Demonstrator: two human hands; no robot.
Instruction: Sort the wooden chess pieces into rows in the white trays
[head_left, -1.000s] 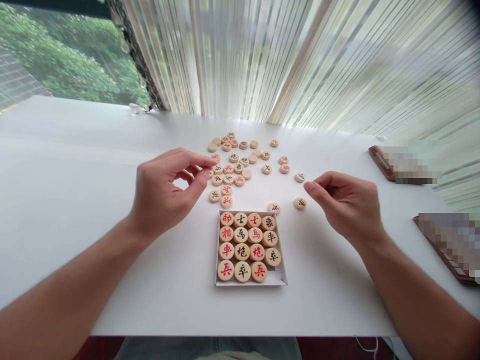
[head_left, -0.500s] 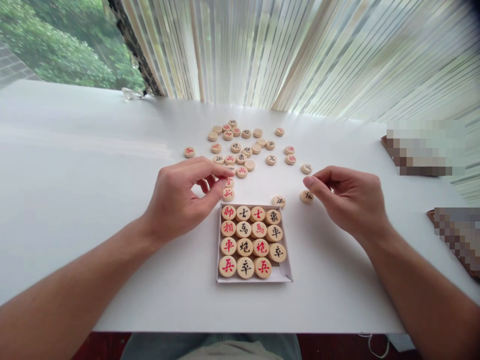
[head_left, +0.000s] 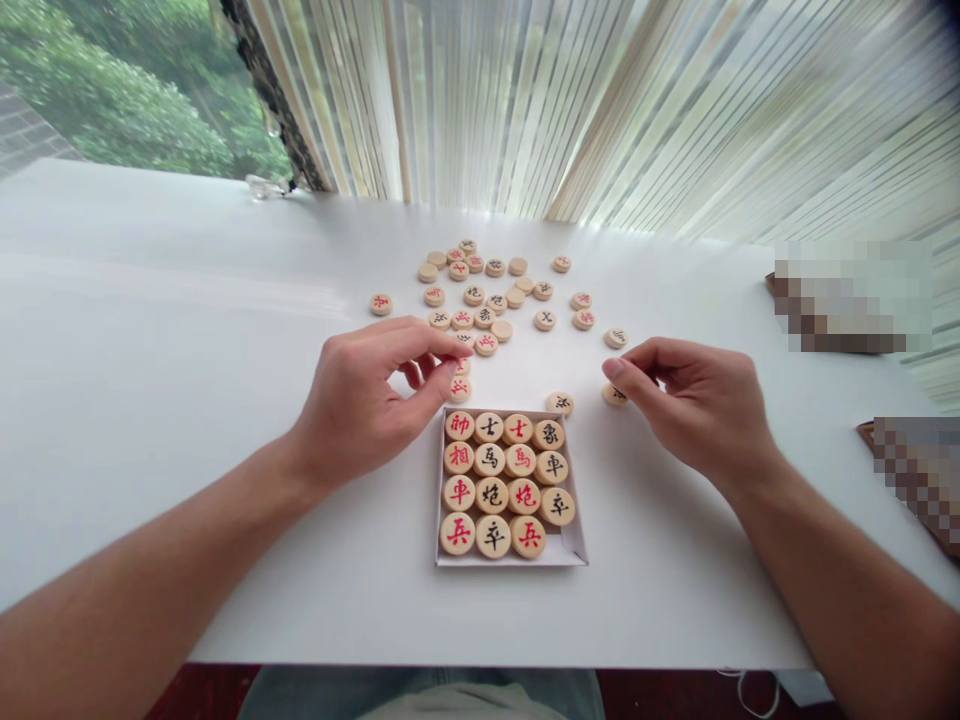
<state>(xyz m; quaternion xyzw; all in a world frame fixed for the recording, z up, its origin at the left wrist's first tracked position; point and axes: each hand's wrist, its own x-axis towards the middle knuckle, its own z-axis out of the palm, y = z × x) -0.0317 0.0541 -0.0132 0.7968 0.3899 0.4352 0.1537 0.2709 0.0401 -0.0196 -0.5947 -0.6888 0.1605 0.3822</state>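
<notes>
My left hand (head_left: 382, 385) hovers over the table at the box's upper left corner, thumb and forefinger slightly apart. Beneath its fingertips lies a red-marked Chinese chess piece (head_left: 459, 388), with another partly hidden behind the thumb. On the right, my right hand (head_left: 690, 410) is loosely curled, thumb against the fingers, and no piece shows in it. A black-marked piece (head_left: 613, 394) lies just under that thumb, partly covered. Between my hands stands a shallow white box (head_left: 512, 563) holding rows of wooden pieces, red and black. Its lower right corner has a gap.
Many loose pieces are scattered behind the box, some face down, such as a blank one (head_left: 502, 330). One black-marked piece (head_left: 559, 403) lies at the box's back edge. Two blurred-out brown-edged objects (head_left: 832, 340) are at the right. Striped curtains (head_left: 480, 110) hang behind the white table (head_left: 315, 610).
The whole view has shifted very slightly. My right thumb has moved a little left and covers more of the black-marked piece; otherwise the hands and pieces look the same.
</notes>
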